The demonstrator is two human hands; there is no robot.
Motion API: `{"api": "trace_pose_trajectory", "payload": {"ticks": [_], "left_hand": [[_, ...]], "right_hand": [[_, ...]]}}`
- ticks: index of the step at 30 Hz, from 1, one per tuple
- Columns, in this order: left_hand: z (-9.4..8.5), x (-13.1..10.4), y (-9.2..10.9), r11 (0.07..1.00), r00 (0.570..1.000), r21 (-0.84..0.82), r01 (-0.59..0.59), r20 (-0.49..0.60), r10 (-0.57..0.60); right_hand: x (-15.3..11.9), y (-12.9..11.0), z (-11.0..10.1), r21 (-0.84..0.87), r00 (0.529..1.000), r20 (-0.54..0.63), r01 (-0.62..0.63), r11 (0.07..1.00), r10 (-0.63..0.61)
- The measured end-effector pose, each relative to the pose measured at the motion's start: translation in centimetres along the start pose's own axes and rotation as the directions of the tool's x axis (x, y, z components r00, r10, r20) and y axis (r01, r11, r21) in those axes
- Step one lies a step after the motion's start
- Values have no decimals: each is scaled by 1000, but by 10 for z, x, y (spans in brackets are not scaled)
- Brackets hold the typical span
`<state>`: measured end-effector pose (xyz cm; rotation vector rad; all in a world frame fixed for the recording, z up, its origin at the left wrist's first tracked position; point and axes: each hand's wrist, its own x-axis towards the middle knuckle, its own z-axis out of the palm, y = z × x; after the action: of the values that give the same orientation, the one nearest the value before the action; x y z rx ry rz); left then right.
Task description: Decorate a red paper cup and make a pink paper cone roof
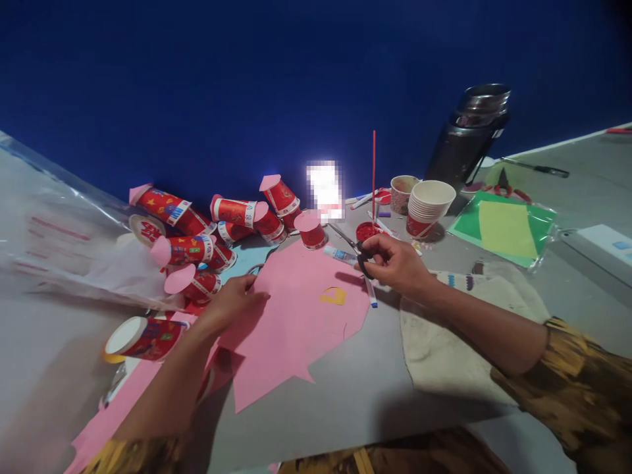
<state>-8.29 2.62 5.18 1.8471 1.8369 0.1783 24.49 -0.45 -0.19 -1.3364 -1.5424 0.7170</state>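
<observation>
**Ana:** Pink paper sheet (pixel 291 322), is that what both hands are on?

**Ben:** Only one. Start at the far left: a clear plastic bag (pixel 59 243) lies on the counter (pixel 355 388), and a red paper cup (pixel 143 338) lies on its side near the front edge. Behind it is a heap of red cups with pink paper caps (pixel 197 243), mostly tipped over.

**Ana:** And the left hand?

**Ben:** The left hand (pixel 232 303) lies flat on the sheet's left edge, its grip released, fingers spread and pressing the paper down. The sheet lies flat in the middle of the counter, its lower edge cut into points, with a small yellow scrap (pixel 334 295) on it.

**Ana:** Then the right?

**Ben:** The right hand (pixel 395 263) is clenched round the black handles of the scissors (pixel 356 249), just past the sheet's upper right edge. A glue tube (pixel 340 255) lies touching them.

**Ana:** Further right?

**Ben:** A stack of paper cups (pixel 427 210) stands upright, a dark flask (pixel 469 138) behind it, and a packet of green and yellow sheets (pixel 503 227) lies flat. A cloth bag (pixel 444 342) lies under the right forearm.
</observation>
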Motion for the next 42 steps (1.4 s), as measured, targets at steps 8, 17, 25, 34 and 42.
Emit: {"api": "trace_pose_trajectory", "payload": {"ticks": [8, 17, 25, 34, 42], "left_hand": [[38, -48, -23, 974, 993, -214, 77, -66, -93], [46, -55, -29, 998, 986, 8, 64, -158, -62], [40, -63, -6, 944, 927, 187, -272, -211, 309], [35, -12, 16, 847, 911, 334, -413, 133, 391], [23, 15, 32, 879, 925, 318, -355, 254, 282]], "right_hand": [[3, -1, -3, 45, 999, 36, -28, 999, 27], [4, 1, 0, -130, 996, 67, -57, 990, 66], [1, 1, 4, -241, 986, 107, -102, 965, 131], [1, 1, 3, -213, 989, 98, -91, 973, 114], [2, 3, 3, -164, 988, 106, -94, 982, 112]]}}
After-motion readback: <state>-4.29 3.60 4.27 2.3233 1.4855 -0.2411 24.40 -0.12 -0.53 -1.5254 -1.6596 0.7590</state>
